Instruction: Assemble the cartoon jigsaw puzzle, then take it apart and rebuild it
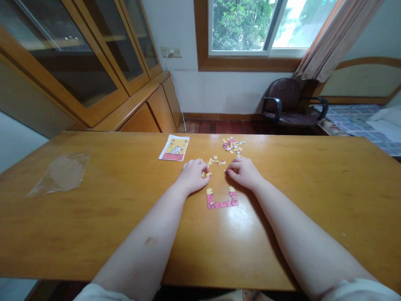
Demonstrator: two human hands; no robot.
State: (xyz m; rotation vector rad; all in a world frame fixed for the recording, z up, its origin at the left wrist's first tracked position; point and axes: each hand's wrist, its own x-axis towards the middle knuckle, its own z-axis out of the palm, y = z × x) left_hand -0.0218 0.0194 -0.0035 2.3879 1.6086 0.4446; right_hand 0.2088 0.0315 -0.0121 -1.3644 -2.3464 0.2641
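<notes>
Joined pink and yellow jigsaw pieces form a U-shaped border [223, 204] on the table in front of me. My left hand [194, 174] rests just beyond its left side, fingers curled onto a yellow puzzle piece [208, 174]; the fingers partly cover the pieces there. Opposite it, my right hand [244, 172] pinches a small puzzle piece [224, 172] at its fingertips. Several loose yellow pieces [215, 160] lie between and beyond the hands. Farther back is a heap of mixed pink, white and yellow pieces [232, 145].
A picture card [174, 148] with a white animal lies left of the loose pieces. On the left of the wooden table [125, 234] is a clear plastic bag [62, 171]. Beyond the table stand a glass-door cabinet [125, 79] and an armchair [285, 100].
</notes>
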